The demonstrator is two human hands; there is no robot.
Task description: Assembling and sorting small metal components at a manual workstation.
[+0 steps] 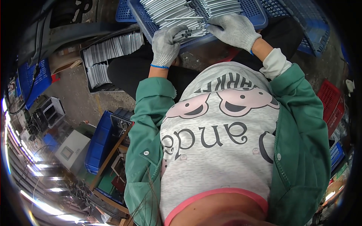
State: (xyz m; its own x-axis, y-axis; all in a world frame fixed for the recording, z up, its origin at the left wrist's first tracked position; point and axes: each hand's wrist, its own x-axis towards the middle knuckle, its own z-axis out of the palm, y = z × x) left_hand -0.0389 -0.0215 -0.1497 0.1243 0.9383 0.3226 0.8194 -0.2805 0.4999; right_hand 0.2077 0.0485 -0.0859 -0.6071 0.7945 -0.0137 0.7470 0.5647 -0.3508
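My left hand [166,46], in a grey-white knit glove, is closed around a small bundle of thin metal tubes [184,34], their open ends showing past the fingers. Across from it, my right hand [235,32] in a matching glove has its thumb and fingers curled at the other ends of these tubes. Its fingertips are partly hidden. Both hands are over the near edge of a blue perforated plastic crate [260,19]. Inside the crate, many more silvery tubes [166,10] lie side by side in two groups.
Left of my legs stands a second container of stacked metal tubes [98,75]. More blue crates [311,32] stand at the far right, and a red basket [331,105] is at the right. Blue bins [98,145] and a pale box with a small screen [72,150] are at the lower left.
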